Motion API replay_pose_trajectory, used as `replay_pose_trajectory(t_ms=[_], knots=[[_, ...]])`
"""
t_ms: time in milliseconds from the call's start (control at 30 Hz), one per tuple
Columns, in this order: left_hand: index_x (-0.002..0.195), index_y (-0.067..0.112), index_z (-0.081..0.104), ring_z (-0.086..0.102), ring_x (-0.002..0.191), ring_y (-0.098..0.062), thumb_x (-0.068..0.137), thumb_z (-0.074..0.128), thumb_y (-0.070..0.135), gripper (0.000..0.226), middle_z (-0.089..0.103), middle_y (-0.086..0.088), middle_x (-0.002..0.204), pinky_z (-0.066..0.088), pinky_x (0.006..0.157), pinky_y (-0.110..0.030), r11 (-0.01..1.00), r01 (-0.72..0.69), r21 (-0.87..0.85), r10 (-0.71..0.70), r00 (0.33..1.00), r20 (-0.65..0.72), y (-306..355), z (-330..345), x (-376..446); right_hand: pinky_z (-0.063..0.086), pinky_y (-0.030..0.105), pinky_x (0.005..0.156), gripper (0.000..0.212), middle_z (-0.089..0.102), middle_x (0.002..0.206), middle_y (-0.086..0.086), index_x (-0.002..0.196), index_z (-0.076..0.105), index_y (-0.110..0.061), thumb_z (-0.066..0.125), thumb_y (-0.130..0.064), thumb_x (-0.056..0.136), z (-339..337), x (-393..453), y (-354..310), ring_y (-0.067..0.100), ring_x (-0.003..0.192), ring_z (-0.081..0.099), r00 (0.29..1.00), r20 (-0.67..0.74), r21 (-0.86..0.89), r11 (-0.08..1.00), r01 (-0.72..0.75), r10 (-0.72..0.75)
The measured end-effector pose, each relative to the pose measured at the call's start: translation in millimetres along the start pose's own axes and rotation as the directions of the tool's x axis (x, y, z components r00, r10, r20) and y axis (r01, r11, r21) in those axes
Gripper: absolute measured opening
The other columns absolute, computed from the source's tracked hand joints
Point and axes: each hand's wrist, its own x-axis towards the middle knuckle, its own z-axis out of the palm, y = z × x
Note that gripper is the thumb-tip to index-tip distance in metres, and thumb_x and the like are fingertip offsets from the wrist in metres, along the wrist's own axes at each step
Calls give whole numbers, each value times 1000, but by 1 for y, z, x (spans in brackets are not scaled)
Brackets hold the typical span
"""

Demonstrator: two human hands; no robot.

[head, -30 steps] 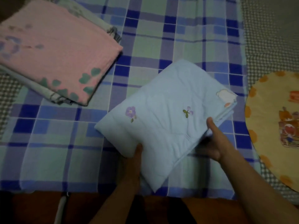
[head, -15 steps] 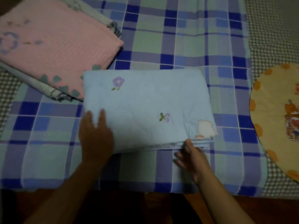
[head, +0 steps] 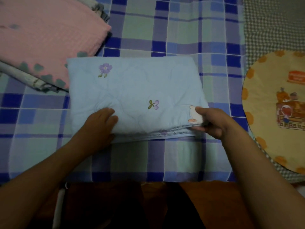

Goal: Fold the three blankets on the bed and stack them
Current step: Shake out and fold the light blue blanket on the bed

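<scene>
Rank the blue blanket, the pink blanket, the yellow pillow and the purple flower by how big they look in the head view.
1. Blue blanket
2. Pink blanket and yellow pillow: unsure, both cut off by the frame edge
3. Purple flower

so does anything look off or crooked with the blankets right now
Mostly tidy. The blue blanket lies folded but its layered near edge is uneven by the right hand, and it is not yet on the pink blanket.
</scene>
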Motion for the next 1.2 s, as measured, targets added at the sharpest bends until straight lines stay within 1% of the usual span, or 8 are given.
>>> replay_pose_trajectory(t_ms=[200,333,433,533,733,833,1067,1200], knots=[[97,8,57,59,84,-31,71,73,-2,32,59,-11,99,52,66,-41,982,96,-165,-118,985,-126,-9,-14,2,60,34,55,40,65,113,16,120,59,-2,69,-29,92,5,15,27,28,82,68,992,-120,-138,989,-60,43],[103,7,62,58,100,-32,61,87,12,49,58,-17,116,51,84,-39,995,103,-13,-103,994,-33,6,0,1,52,47,96,83,59,128,17,127,60,-5,62,-68,72,8,25,51,37,110,61,959,-243,-490,871,9,-146],[130,11,56,36,137,-45,65,84,48,81,42,-27,144,26,115,-55,984,117,134,-131,986,100,20,16,-5,53,47,95,57,65,113,11,119,64,-5,65,-51,85,9,18,51,33,105,63,945,-262,-438,897,66,-197],[141,11,51,12,148,-46,63,87,34,88,37,-31,149,12,116,-64,967,111,230,-135,986,94,17,21,-10,56,42,86,36,68,104,11,105,66,-8,68,-39,87,4,17,49,31,95,65,911,-296,-423,894,144,-287],[116,7,58,51,106,-44,56,84,3,66,53,-26,120,37,93,-57,965,78,251,-57,994,-90,-1,2,-36,57,48,90,36,70,115,9,119,59,-10,74,-10,85,-4,24,60,29,99,69,981,-171,73,991,109,-96],[104,9,64,51,95,-39,54,82,4,53,55,-20,106,37,82,-50,971,73,229,-49,993,-111,-3,6,-54,52,39,95,44,63,126,6,130,54,-14,70,-9,89,5,28,89,24,107,63,950,-227,-131,973,188,-214],[95,19,66,56,91,-30,75,46,49,41,62,-6,97,41,77,-43,970,154,189,-195,955,223,28,29,-41,38,46,107,77,40,144,19,147,37,-12,66,5,78,53,17,83,37,131,38,641,-367,-699,655,288,-674],[78,17,66,55,81,-29,93,45,38,33,65,-9,86,44,69,-39,993,77,94,-67,992,-102,39,0,15,20,53,121,59,23,162,16,153,33,-16,49,-24,97,128,-8,55,37,150,18,360,199,-865,9,501,-911]])
